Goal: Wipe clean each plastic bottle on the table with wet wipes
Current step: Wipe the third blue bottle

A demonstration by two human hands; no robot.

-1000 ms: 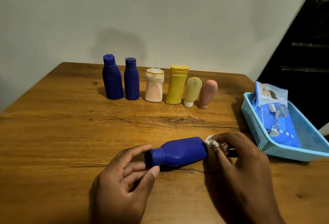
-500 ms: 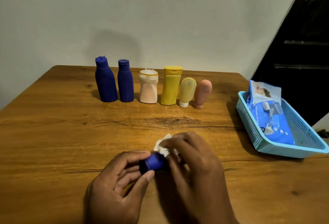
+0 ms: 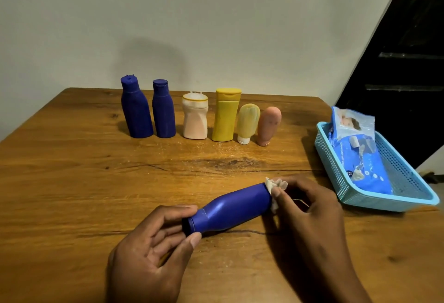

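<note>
A blue plastic bottle (image 3: pixel 230 209) lies on its side near the front of the wooden table (image 3: pixel 72 182), cap end pointing left. My left hand (image 3: pixel 153 249) pinches the cap end between thumb and fingers. My right hand (image 3: pixel 310 209) holds a crumpled white wet wipe (image 3: pixel 275 186) against the bottle's base at the right. Several more bottles stand in a row at the back: two blue ones (image 3: pixel 135 110) (image 3: pixel 163 110), a cream one (image 3: pixel 195 117), a yellow one (image 3: pixel 226 115), a pale yellow tube (image 3: pixel 248 121) and a pink tube (image 3: pixel 268 124).
A light blue plastic basket (image 3: pixel 355 197) sits at the table's right edge with a blue pack of wet wipes (image 3: pixel 360 156) inside. A pale wall stands behind the table, and a dark opening is at the right.
My right hand slid the wipe from the bottle's cap end back along the body to its base at the right. The left hand kept its hold on the cap end.
</note>
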